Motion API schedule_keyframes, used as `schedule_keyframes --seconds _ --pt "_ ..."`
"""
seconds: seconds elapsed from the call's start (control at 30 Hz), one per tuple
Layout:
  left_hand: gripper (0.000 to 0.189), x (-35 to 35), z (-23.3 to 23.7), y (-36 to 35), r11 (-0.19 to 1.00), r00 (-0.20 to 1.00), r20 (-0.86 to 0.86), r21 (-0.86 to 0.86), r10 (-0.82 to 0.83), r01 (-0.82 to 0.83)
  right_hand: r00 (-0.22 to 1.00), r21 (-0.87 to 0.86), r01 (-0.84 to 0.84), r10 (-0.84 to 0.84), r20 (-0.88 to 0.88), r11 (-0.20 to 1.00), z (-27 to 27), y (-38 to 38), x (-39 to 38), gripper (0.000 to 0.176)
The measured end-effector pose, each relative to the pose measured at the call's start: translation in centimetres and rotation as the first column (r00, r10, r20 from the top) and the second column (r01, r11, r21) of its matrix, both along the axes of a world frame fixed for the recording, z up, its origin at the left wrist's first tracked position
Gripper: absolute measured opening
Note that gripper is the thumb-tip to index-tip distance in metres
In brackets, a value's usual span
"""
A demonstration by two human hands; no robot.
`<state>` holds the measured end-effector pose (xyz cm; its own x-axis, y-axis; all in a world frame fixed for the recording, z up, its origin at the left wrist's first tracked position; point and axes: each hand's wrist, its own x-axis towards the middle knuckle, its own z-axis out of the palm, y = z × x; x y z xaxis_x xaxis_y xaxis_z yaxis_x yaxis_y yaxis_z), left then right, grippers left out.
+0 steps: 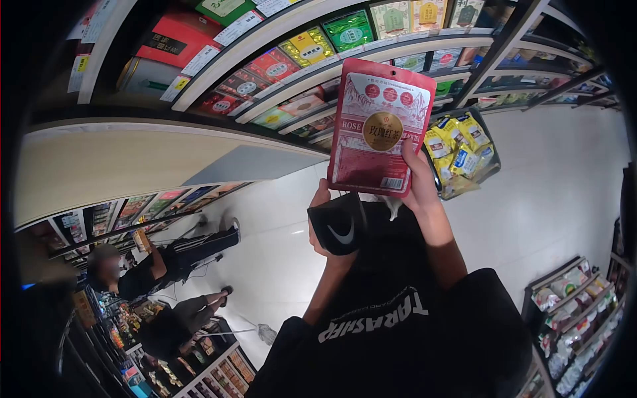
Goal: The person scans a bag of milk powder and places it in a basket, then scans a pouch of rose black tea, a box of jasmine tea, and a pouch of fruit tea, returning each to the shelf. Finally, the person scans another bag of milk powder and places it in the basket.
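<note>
A pink and red pouch of rose black tea (383, 126), with a round gold label, is held upright before the shelves. My right hand (421, 179) grips its lower right edge, the thumb lying on the front. At the pouch's lower left corner is my left hand (323, 229), its fingers partly hidden behind a black item with a white swoosh (338, 225). The left fingertips touch or nearly touch the pouch's edge.
Shelves of boxed and bagged goods (305, 50) curve across the top. Yellow packets fill a bin (491, 174) right of the pouch. Two people (142, 272) (174, 325) stand at lower left, near a mop (265, 333). Another rack (570, 298) is at lower right.
</note>
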<state>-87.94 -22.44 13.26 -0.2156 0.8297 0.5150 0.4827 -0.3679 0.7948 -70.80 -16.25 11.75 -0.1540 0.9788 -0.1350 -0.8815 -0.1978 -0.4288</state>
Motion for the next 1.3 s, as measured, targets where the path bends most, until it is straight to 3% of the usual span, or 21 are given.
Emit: schedule_keyframes --seconds 0.07,0.1,0.2,0.33,0.63,0.83,1.13,1.3 --pt "0.046 1.4 2.0 -0.3 0.999 0.989 0.15 -0.039 0.017 -0.012 1.0 0.014 -0.003 0.003 -0.012 1.0 0.2 -0.1 0.4 0.042" --pt "0.045 1.8 2.6 -0.7 0.987 0.948 0.305 -0.155 0.087 -0.041 1.0 0.015 0.0 0.0 0.001 1.0 0.6 -0.4 0.6 0.042" --pt "0.046 0.7 3.7 -0.2 0.967 0.921 0.379 -0.256 0.096 0.005 1.0 0.029 0.009 -0.01 0.023 1.0 1.3 -0.9 1.3 0.041" --pt "0.046 0.4 4.2 0.3 0.971 0.784 0.619 -0.215 0.049 0.109 0.999 0.046 0.025 -0.026 0.029 0.999 1.9 -1.7 1.9 0.04" --pt "0.054 1.7 4.9 -0.6 0.947 0.774 0.633 -0.26 0.022 0.187 0.999 0.049 0.034 -0.036 0.031 0.998 3.0 -3.1 3.1 0.039" --pt "0.054 1.9 4.9 -0.6 0.919 0.646 0.763 -0.255 0.001 0.3 1.0 0.023 0.007 -0.007 -0.01 1.0 3.3 -3.0 3.4 0.041" --pt "0.051 3.0 5.5 -0.5 0.903 0.576 0.817 -0.235 -0.016 0.359 0.998 0.019 0.013 -0.011 -0.055 1.0 3.5 -3.1 4.3 0.041" --pt "0.049 3.3 5.1 0.1 0.915 0.62 0.784 -0.234 -0.024 0.33 1.0 0.028 0.012 -0.013 0.014 1.0 2.7 -3.1 5.2 0.04"
